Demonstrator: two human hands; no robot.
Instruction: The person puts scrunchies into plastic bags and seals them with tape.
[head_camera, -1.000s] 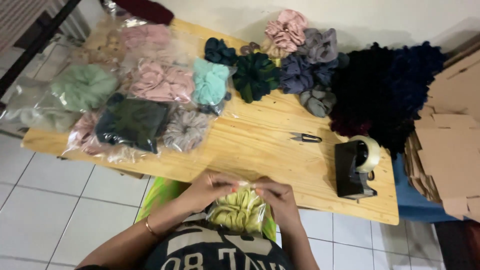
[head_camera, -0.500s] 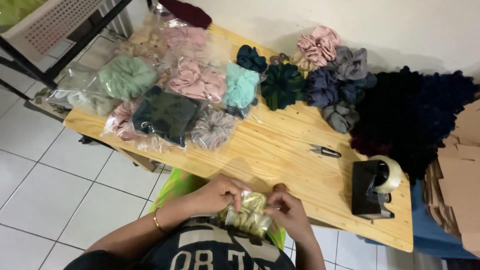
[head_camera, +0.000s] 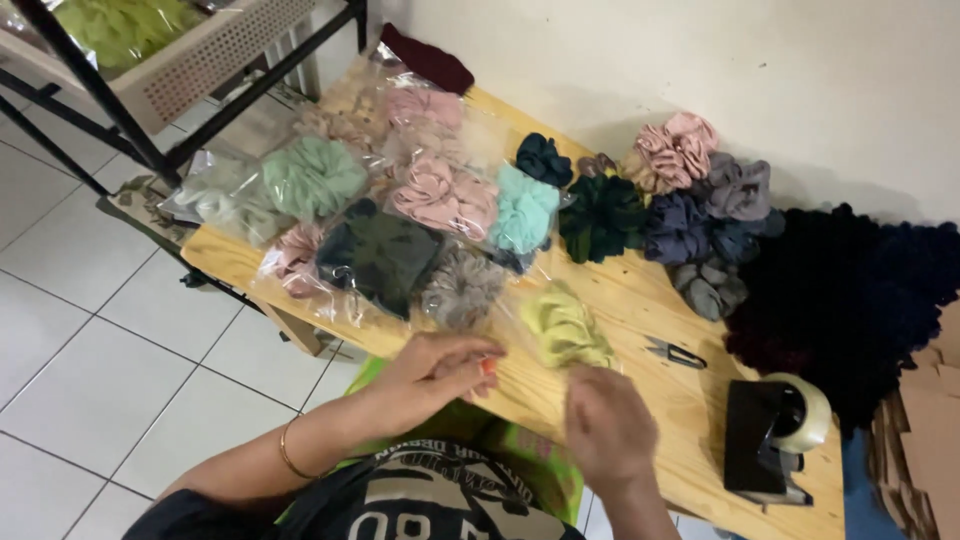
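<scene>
On the desk (head_camera: 640, 300) lies a bagged yellow-green scrunchie (head_camera: 570, 328), soft, light, slippery. Left hand (head_camera: 440, 368) pinches the bag's edge; right hand (head_camera: 608, 432) hovers, grip unclear.

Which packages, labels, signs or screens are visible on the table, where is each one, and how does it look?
Bagged yellow-green scrunchie: clear flat bag, table front, just beyond the right hand.
Pile of bagged scrunchies: clear bags, left half of wooden table; mint, pink, dark green, teal, grey.
Left hand: at the near edge of that pile.
Cardboard pieces: brown, stacked, far right.
No signs or screens visible.
</scene>
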